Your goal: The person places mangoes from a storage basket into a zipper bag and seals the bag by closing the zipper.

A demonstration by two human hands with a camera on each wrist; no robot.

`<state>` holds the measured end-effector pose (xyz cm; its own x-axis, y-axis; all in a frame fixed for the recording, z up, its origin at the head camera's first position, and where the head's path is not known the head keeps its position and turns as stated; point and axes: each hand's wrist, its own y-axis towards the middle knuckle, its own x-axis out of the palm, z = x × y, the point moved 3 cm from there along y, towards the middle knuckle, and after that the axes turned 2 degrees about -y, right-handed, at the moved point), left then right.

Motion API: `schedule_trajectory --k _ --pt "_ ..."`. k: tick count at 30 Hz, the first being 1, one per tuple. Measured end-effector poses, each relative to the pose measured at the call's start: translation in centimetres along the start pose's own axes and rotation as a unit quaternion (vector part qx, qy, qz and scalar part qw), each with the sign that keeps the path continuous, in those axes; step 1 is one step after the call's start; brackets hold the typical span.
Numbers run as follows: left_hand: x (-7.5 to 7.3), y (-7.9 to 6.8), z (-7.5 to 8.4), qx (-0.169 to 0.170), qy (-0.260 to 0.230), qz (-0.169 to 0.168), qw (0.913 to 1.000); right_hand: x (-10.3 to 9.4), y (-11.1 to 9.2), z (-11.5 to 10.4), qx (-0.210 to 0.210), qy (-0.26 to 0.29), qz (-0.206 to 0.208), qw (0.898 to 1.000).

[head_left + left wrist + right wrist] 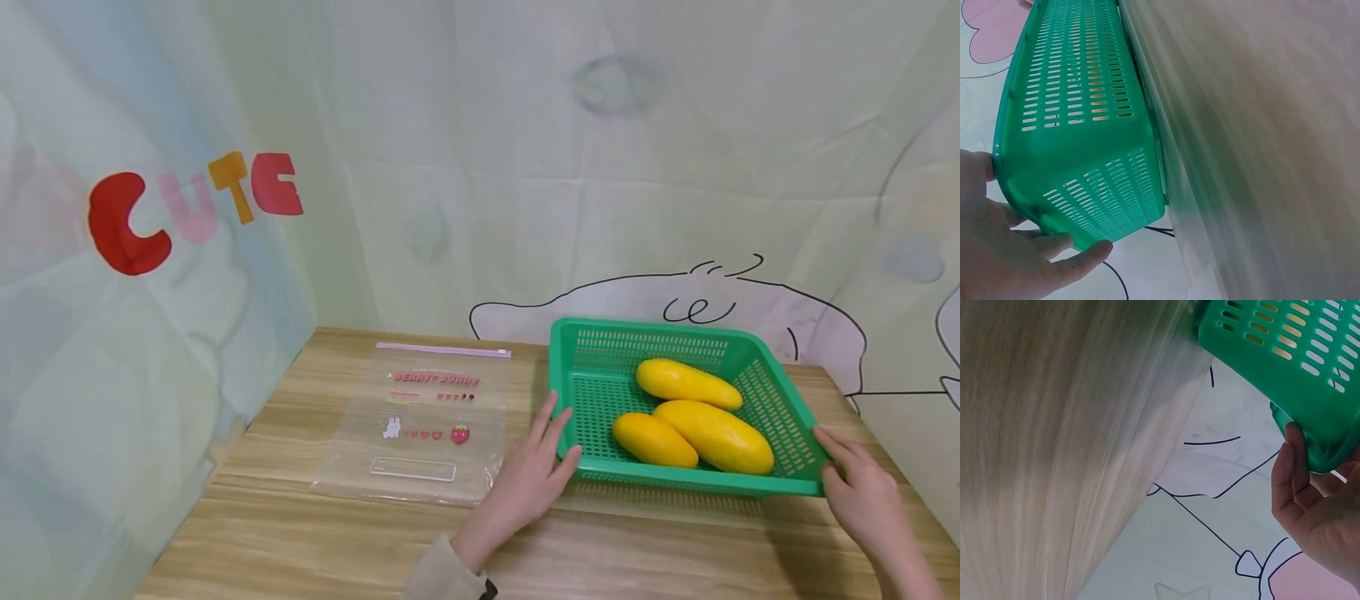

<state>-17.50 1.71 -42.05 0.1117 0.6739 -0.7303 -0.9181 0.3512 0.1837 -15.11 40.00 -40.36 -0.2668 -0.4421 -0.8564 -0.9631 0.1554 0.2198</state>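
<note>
A green plastic basket (600,400) with slotted walls holds three yellow mangoes: a slim one (686,383) at the back, a large one (716,437) in front of it and a smaller one (654,440) to the left. My left hand (527,477) holds the basket's near left corner, thumb at the rim and fingers along the outer wall. At the near right corner, my right hand (862,492) grips the rim, fingers curled beneath it in the right wrist view. That end appears raised off the table, with a shadow below.
Left of the basket, a clear zip bag (420,400) with a pink slider strip and bunny print lies flat on the wooden table (300,542). Patterned cloth (465,167) hangs behind and at the left, close to the table's edges.
</note>
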Motion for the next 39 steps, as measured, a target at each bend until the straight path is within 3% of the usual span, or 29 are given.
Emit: schedule_trajectory --k 13,29,39 --pt "0.14 -0.08 0.04 0.005 0.005 0.007 0.9999 0.03 -0.15 -0.20 0.015 -0.002 -0.003 1.000" --pt "0.34 -0.40 0.24 0.003 0.017 0.005 0.9998 0.10 -0.42 0.15 0.007 0.002 0.025 1.000" --pt "0.31 -0.28 0.26 0.004 0.022 0.012 0.9997 0.12 -0.21 0.24 0.018 0.006 0.004 1.000"
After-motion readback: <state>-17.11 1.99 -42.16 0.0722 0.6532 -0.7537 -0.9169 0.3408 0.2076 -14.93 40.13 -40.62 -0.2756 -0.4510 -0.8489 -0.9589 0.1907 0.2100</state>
